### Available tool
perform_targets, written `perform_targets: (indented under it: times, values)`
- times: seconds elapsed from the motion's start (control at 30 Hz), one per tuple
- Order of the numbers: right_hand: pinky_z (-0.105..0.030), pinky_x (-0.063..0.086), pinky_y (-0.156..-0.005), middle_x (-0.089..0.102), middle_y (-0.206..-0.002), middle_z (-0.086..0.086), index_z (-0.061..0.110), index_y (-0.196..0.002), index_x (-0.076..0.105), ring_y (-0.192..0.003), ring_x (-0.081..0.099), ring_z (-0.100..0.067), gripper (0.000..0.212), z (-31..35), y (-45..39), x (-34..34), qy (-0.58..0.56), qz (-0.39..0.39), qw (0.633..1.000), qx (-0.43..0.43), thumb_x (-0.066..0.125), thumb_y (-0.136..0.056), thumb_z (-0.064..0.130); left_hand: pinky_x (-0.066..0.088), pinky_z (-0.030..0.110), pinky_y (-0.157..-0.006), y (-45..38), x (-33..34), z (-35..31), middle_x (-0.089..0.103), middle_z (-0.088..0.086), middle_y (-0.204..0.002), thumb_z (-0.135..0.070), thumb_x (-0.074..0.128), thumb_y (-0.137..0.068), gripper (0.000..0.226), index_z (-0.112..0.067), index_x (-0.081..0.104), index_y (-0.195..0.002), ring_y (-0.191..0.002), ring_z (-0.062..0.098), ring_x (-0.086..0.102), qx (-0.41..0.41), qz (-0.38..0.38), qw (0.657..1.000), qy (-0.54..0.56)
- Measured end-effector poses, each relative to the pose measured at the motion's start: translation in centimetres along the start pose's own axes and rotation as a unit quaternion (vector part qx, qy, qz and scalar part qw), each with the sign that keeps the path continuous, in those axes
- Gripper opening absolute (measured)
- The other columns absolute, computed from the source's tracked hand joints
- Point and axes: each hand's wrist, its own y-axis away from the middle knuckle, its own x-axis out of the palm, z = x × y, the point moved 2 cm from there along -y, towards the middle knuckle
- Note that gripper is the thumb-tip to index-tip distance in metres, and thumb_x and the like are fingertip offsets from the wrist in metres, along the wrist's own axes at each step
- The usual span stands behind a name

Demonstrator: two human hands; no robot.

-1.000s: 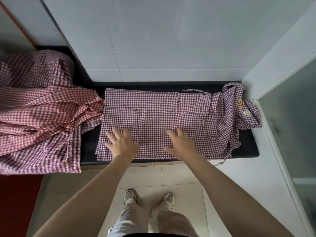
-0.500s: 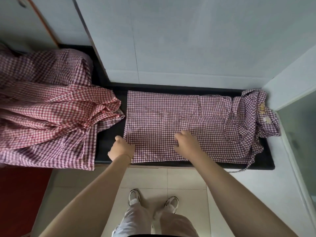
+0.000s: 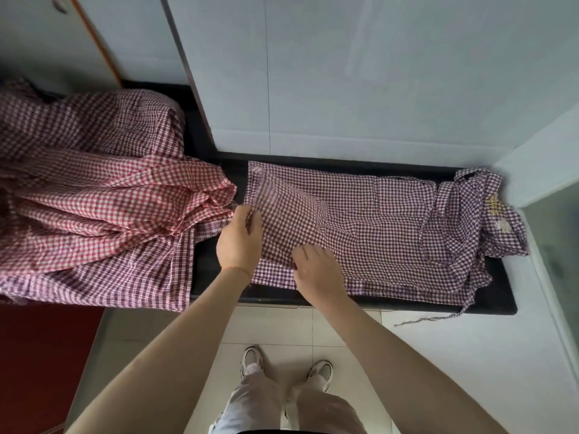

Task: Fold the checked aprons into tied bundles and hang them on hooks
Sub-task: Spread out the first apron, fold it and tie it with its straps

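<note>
A purple checked apron [image 3: 369,227] lies folded lengthwise on the black counter [image 3: 488,296], its straps and bib bunched at the right end. My left hand [image 3: 239,242] grips the apron's left edge and holds it lifted off the counter. My right hand [image 3: 316,270] pinches the near edge of the raised flap beside it. A thin strap end [image 3: 426,319] hangs over the counter's front edge at the right.
A heap of red and purple checked aprons [image 3: 94,208] covers the counter to the left and drapes over its front. White walls stand close behind and at the right. Below are the tiled floor, my shoes [image 3: 286,369] and a red panel [image 3: 40,364] at the lower left.
Both hands lay flat on the apron a second ago. They have since moved to its left end, taken hold of the edge and lifted it into a flap.
</note>
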Motion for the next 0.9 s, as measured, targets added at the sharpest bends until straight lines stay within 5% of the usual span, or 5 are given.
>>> perform_targets:
  times: [0.17, 0.43, 0.6, 0.73, 0.9]
  values:
    - [-0.033, 0.052, -0.084, 0.063, -0.106, -0.003, 0.015, -0.118, 0.058, -0.095, 0.060, -0.019, 0.022, 0.7, 0.0, 1.7, 0.007, 0.205, 0.979, 0.010, 0.056, -0.096, 0.012, 0.055, 0.041, -0.077, 0.4, 0.8, 7.4, 0.067, 0.007, -0.098, -0.025, 0.048, -0.097, 0.018, -0.014, 0.060, -0.104, -0.088, 0.029, 0.063, -0.203, 0.134, 0.957, -0.158]
    - [-0.024, 0.040, -0.036, 0.050, -0.055, 0.006, 0.017, -0.075, 0.054, -0.042, 0.043, -0.008, 0.021, 2.0, 0.0, 1.2, -0.035, 0.050, 0.997, 0.053, 0.075, -0.080, 0.015, 0.045, 0.034, -0.071, -0.1, 0.9, 7.4, 0.056, 0.011, -0.115, -0.026, 0.054, -0.096, 0.018, -0.015, 0.064, -0.104, -0.087, 0.026, 0.057, -0.186, 0.140, 0.962, -0.142]
    - [-0.027, 0.048, -0.069, 0.066, -0.100, 0.000, 0.016, -0.112, 0.057, -0.084, 0.065, -0.016, 0.023, 2.8, 0.0, 3.0, 0.016, 0.177, 0.983, 0.037, 0.048, -0.103, 0.034, 0.043, 0.030, -0.065, 0.3, 0.5, 7.7, 0.066, 0.004, -0.097, -0.032, 0.054, -0.096, 0.017, -0.017, 0.062, -0.095, -0.079, 0.020, 0.058, -0.221, 0.134, 0.960, -0.108]
    - [-0.032, 0.047, -0.087, 0.058, -0.119, -0.004, 0.014, -0.119, 0.059, -0.110, 0.055, -0.020, 0.037, 2.4, 0.3, 3.2, 0.009, 0.174, 0.984, 0.044, 0.051, -0.100, 0.045, 0.049, 0.032, -0.068, 0.6, -0.1, 7.8, 0.054, 0.006, -0.116, -0.031, 0.060, -0.086, 0.022, -0.022, 0.066, -0.105, -0.091, 0.026, 0.060, -0.226, 0.142, 0.955, -0.130]
    - [-0.040, 0.042, -0.103, 0.047, -0.135, -0.008, 0.016, -0.129, 0.053, -0.127, 0.042, -0.026, 0.047, 2.3, 0.4, 3.0, 0.042, 0.198, 0.979, 0.025, 0.056, -0.096, 0.049, 0.035, 0.026, -0.049, 1.1, 0.4, 7.1, 0.067, 0.011, -0.095, -0.020, 0.056, -0.087, 0.017, -0.019, 0.062, -0.071, -0.067, 0.020, 0.055, -0.228, 0.138, 0.960, -0.091]
